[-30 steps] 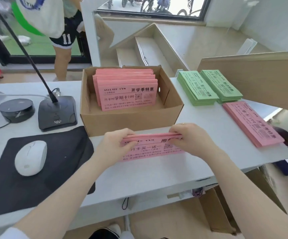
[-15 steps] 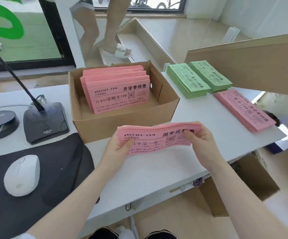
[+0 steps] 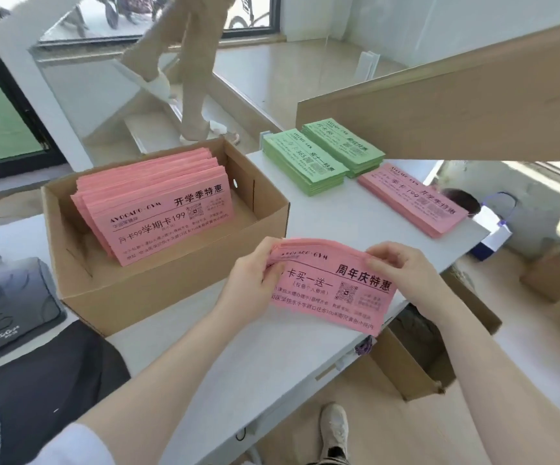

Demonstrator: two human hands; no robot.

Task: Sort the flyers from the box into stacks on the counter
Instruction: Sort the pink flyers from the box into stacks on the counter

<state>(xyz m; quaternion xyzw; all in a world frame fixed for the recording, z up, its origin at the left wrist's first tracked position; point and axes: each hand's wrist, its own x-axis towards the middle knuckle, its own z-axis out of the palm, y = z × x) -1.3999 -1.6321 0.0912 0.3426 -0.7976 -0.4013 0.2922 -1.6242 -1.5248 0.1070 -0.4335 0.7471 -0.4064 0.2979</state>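
Holding a bundle of pink flyers [image 3: 334, 283] between them, both hands hover just above the front edge of a white surface [image 3: 305, 216]. The left hand [image 3: 250, 283] grasps the bundle's left end, thumb curled over the printed face. The right hand [image 3: 402, 275] pinches the upper right edge between thumb and fingertips. The bundle tilts toward the viewer, so its black print and a square code show.

Behind and to the left sits an open cardboard box [image 3: 158, 290]. More pink flyers [image 3: 161, 213] stand inside it, leaning toward its back wall.

Further right on the surface lie three finished stacks. Two green stacks [image 3: 322, 156] sit side by side, touching, near the far edge. Just in front of them to the right lies a pink stack [image 3: 413, 199], flat and angled.

The sorting looks partly done: three stacks are laid out, one bundle is in hand, and a good many flyers remain in the box. The headline on the held bundle differs from that on the box's front flyer, so it probably needs a stack of its own.

A dark mat [image 3: 37, 391] lies at the near left. Another person's legs [image 3: 184, 68] show beyond the surface.
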